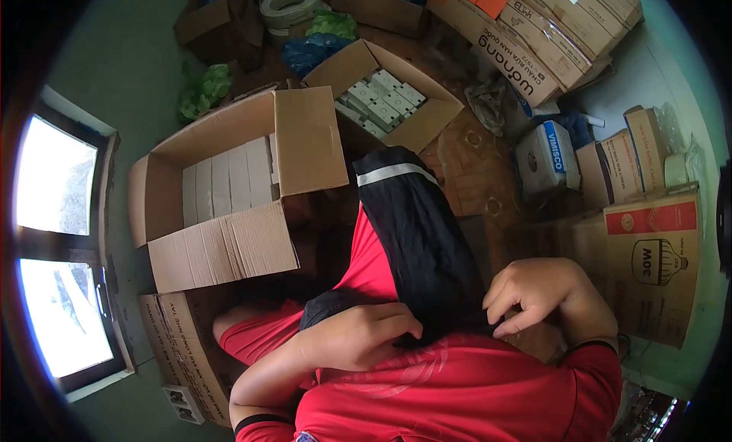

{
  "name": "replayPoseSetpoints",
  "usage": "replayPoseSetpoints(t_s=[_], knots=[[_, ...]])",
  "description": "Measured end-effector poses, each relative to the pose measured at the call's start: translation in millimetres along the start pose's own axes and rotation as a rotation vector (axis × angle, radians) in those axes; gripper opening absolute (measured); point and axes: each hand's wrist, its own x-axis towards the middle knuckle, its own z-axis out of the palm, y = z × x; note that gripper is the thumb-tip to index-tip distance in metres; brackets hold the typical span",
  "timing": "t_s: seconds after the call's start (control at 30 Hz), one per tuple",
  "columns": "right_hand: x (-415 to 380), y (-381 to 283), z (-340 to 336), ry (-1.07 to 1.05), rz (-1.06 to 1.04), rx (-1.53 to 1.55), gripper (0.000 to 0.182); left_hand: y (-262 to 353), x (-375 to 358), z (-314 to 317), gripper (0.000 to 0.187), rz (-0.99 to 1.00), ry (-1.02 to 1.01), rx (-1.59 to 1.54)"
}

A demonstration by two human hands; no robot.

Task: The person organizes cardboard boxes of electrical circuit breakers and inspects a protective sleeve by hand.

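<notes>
My left hand [370, 335] is curled at my waist, its fingertips pressed into black cloth [427, 251] on my lap. On the other side, my right hand [530, 293] pinches a dark edge of the same cloth between thumb and fingers. The cloth runs over my raised leg and ends near the knee in a pale stripe [396, 171]. It looks like part of my red and black shorts, though folds hide where it joins. Just above both hands' level lies the hem of my red shirt [457, 381].
An open carton [229, 244] holding white boxes stands at left. Behind it, another open carton [435, 122] holds white socket-like pieces. Stacked cartons [526, 61], a VIMISCO box [545, 160] and a 30W bulb carton [656, 267] line the right. A window [65, 251] is at far left.
</notes>
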Motion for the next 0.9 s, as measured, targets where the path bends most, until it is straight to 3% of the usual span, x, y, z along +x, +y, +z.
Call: replayPoseSetpoints(t_s=[0.17, 0.27, 0.4, 0.57, 0.63, 0.8, 0.9], knots=[[3.3, 5.6, -5.1, 0.169, -0.018, -0.096, 0.028, -5.6, 2.0, -5.8, 0.037, -0.093, 0.141, 0.007], [8.8, 26.1, -11.3, 0.383, -0.049, -0.15, 0.033, 0.4, 12.3, -22.7, 0.035, -0.314, 0.267, 0.098], [21.5, 47.9, -28.3, 0.55, 0.012, -0.188, 0.032, -21.8, 24.3, -32.1, 0.025, -0.227, 0.338, 0.05], [33.9, 72.7, -49.7, 0.736, -0.05, -0.222, 0.028, -42.2, 36.6, -54.1, 0.02, -0.43, 0.511, -0.063], [38.0, 85.2, -60.0, 0.81, -0.084, -0.196, 0.026, -62.7, 40.6, -68.1, 0.02, -0.416, 0.647, -0.131], [60.0, 128.5, -77.3, 0.809, -0.179, 0.052, 0.031, -87.1, 55.7, -94.3, 0.019, -0.454, 0.783, -0.168], [66.9, 126.4, -74.2, 0.813, -0.243, 0.086, 0.031, -72.6, 47.6, -88.2, 0.017, -0.516, 0.707, -0.138]])
